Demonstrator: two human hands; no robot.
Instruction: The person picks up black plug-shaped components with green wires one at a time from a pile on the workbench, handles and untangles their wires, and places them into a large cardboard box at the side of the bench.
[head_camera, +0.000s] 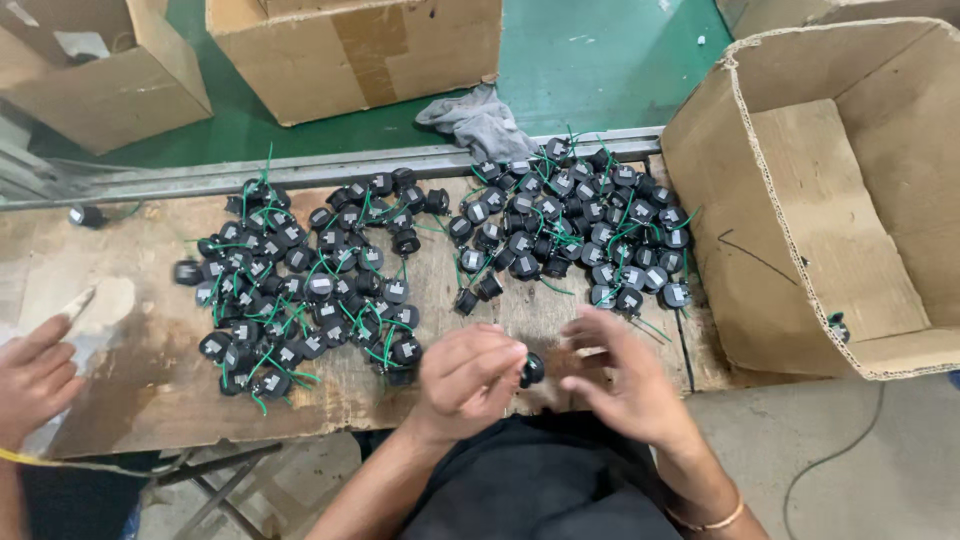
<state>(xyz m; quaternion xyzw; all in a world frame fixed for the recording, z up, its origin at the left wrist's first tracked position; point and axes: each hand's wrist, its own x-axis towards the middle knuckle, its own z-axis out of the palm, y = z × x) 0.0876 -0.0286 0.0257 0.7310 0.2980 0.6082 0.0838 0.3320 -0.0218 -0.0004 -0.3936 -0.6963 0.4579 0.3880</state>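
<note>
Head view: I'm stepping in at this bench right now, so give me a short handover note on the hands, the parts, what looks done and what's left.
Left hand: pinching one small black round part above the wooden bench edge.
Right hand: open and blurred, beside that part, holding nothing visible.
Parts: left pile has loose green wires; right pile lies tighter beside the open cardboard box.
Done or left: cannot tell which pile is finished; one similar part lies in the box.
Another person's hand rests at the bench's left end.
</note>
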